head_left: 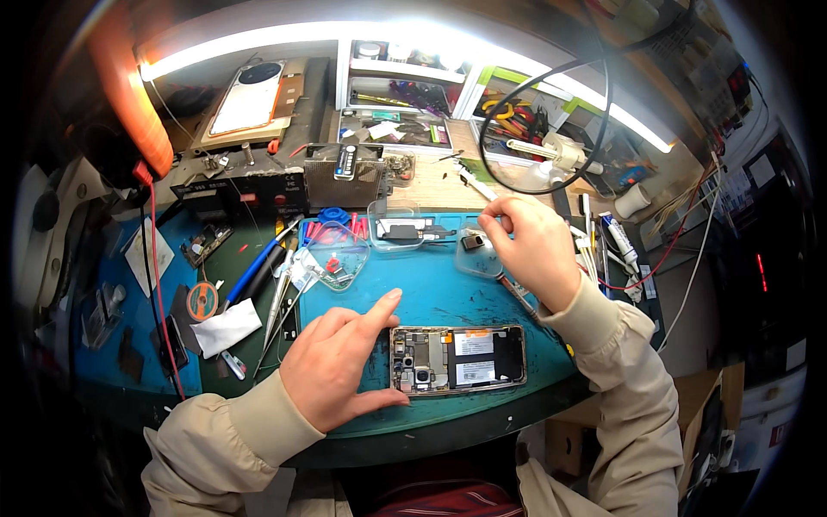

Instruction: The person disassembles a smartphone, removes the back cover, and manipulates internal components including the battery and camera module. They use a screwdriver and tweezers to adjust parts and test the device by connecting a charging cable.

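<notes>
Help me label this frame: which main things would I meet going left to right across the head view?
White square sheet → orange round spool → clear plastic tray holding small red bits → opened rectangular phone → white squeeze tube.

Right of centre in the frame, the right hand (534, 246) covered part of a small clear box (475, 265), and whether its pinched fingertips held anything could not be told. At lower centre, the left hand (336, 366) hid the undersides of its own curled fingers; whether its thumb touched the opened phone (458, 358) was unclear. Print on the phone's white labels was too small to read, as were the tiny bits in the clear tray (338, 265) left of centre to identify. The lower edge cut off the red garment (452, 502). At upper left, the orange tube (129, 95) ran into the dark rim.
</notes>
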### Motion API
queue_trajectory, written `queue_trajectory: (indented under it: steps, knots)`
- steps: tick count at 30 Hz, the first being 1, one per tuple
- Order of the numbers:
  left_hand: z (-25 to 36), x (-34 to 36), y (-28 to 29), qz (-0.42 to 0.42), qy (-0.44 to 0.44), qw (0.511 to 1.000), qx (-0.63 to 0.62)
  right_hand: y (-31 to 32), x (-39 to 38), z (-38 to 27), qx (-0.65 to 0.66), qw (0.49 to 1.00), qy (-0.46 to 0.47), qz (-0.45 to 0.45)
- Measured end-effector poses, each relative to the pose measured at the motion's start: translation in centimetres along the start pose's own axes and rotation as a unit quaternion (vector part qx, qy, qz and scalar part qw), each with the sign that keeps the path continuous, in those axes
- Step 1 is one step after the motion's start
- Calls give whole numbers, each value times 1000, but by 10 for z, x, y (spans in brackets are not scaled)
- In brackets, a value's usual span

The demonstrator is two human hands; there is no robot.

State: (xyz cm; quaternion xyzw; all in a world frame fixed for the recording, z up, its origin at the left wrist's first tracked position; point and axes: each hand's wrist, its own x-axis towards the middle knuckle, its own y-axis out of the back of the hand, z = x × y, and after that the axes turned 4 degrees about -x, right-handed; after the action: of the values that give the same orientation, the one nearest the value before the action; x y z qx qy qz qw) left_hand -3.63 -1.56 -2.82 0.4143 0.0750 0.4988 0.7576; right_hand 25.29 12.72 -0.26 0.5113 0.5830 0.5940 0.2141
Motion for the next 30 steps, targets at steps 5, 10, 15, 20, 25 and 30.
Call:
queue_trajectory:
  steps: [5,10,15,20,25,30]
  knots:
    - [-2,-5,0,6,-3,1000,8,34,-26,-46,161,968,126,-148]
    - [1,-1,-2,16,-17,1000,-2,40,-72,-67,176,959,140,-172]
    - [9,-7,-7,40,-170,982,76,42,-94,-63,155,975,138,-81]
    - [21,-3,-19,55,-159,985,36,44,-112,-54,180,982,57,-19]
    - [23,1,-19,38,-187,980,51,32,-137,-44,184,983,19,19]
    - [30,4,-15,5,-198,976,92,23,-149,-39,202,977,14,61]
